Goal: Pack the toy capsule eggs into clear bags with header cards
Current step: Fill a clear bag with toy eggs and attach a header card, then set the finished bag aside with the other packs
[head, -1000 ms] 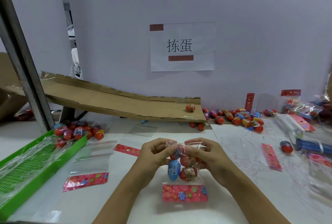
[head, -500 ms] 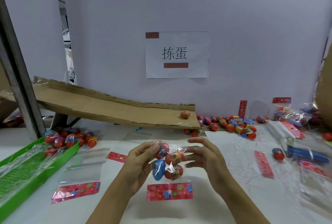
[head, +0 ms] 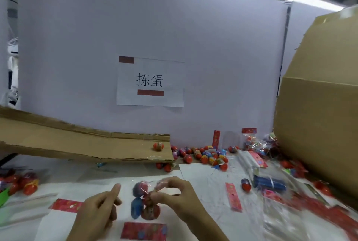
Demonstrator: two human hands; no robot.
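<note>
Right hand (head: pixel 179 195) alone pinches the bag (head: pixel 145 202) now; left hand (head: pixel 100 210) has let go.

Left fingers hang loosely curled just beside the bag, holding nothing, where half a second ago both hands pinched its mouth. The bag, with blue and red eggs (head: pixel 148 208) inside and its header card (head: pixel 144 231) at the bottom, hangs over the desk (head: pixel 211 209). I judge filling done and the bag ready to set aside. Since the earlier frame the view has swung up and right, bringing a big carton (head: pixel 319 115) into sight; loose eggs (head: pixel 205 156) lie by the ramp (head: pixel 77 146).
</note>
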